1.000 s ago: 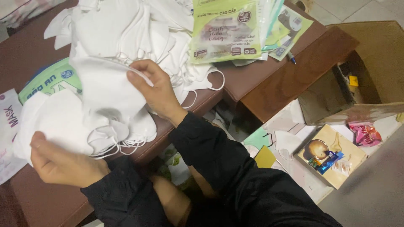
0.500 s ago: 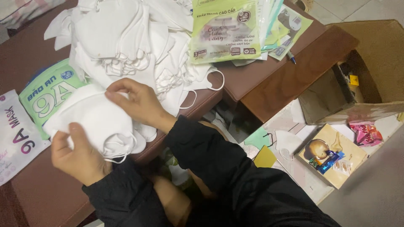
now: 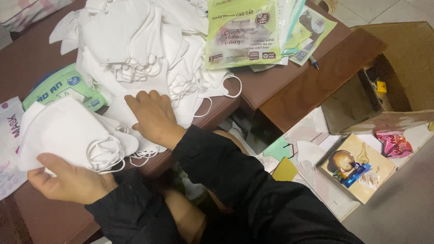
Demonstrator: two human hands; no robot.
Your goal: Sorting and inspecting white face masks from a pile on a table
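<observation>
Left hand [image 3: 68, 180] curled shut on a stack of white masks [image 3: 68, 133] w/ loops dangling just right of thumb, right hand [image 3: 153, 118] flat & open, palm down on loose masks [image 3: 135, 54] heaped just beyond fingertips, green packs [image 3: 244, 34] farther off to its right.

a brown leather-look bench [image 3: 49, 217] fills the left of the frame. a brown wooden tabletop [image 3: 316, 86] sits upper centre-right, a cardboard box [image 3: 402, 58] upper right, pale tiled floor [image 3: 398, 212] lower right.
</observation>
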